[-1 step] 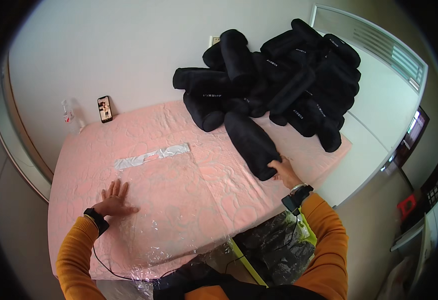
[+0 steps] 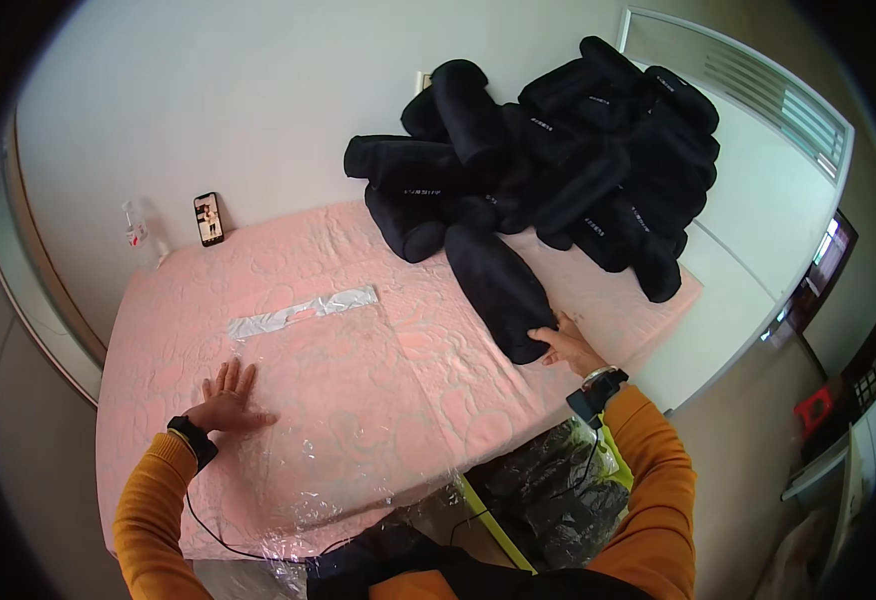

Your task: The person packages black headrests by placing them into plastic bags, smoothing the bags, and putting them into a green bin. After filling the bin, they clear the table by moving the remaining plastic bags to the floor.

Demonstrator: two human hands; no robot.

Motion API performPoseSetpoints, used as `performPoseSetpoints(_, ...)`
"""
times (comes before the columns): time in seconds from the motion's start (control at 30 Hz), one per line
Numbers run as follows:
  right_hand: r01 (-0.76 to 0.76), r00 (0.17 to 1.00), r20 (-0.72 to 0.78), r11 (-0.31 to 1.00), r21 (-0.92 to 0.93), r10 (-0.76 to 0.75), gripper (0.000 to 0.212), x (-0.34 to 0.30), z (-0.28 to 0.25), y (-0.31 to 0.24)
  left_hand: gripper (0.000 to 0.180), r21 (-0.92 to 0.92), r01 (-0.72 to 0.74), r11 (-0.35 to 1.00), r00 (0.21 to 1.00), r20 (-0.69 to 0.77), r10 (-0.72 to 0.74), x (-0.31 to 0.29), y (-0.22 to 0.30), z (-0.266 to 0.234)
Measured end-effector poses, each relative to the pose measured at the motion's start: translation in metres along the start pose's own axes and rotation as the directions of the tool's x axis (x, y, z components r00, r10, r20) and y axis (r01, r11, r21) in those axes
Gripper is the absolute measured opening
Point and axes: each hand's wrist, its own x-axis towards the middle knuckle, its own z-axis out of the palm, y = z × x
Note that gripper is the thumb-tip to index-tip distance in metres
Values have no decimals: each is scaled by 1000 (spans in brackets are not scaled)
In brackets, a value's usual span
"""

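My left hand (image 2: pixel 230 402) lies flat with spread fingers on a clear plastic bag (image 2: pixel 343 425). The bag is spread over the pink patterned cloth and has a white strip (image 2: pixel 303 312) along its far edge. To the right, my right hand (image 2: pixel 566 345) grips the near end of a black bolster cushion (image 2: pixel 498 290), thumb and fingers pinching the fabric. This cushion lies slantwise on the cloth, its far end against a heap of similar black cushions (image 2: pixel 578 170).
The pink cloth (image 2: pixel 258 245) covers a table against the wall. At the back left stand a clear bottle (image 2: pixel 136 228) and a phone (image 2: pixel 209 219). A white panel (image 2: pixel 748 250) borders the right side. Dark plastic (image 2: pixel 538 490) lies below the front edge. Thin cables run from both wrists.
My right hand's fingers have shifted slightly onto the cushion's near end, and the cushion has moved a little left. The left hand stays in place.
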Motion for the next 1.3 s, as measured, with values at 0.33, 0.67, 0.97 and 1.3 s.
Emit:
performPoseSetpoints(0.33,149,684,-591,875,-461,-428,56,137,-141,120,125,-5,-10,1000,1000,-8,10,20,10,4)
performPoseSetpoints(0.67,387,617,-457,752,-534,-641,78,139,-68,-35,127,-27,26,999,1000,16,-25,9,3,-3)
performPoseSetpoints(0.97,598,599,-277,650,-469,-751,99,172,58,-203,127,-48,21,999,1000,18,-21,7,-1,2)
performPoseSetpoints(1.3,522,817,96,657,-544,-569,70,246,105,-151,127,-41,-11,999,1000,-2,11,6,0,3)
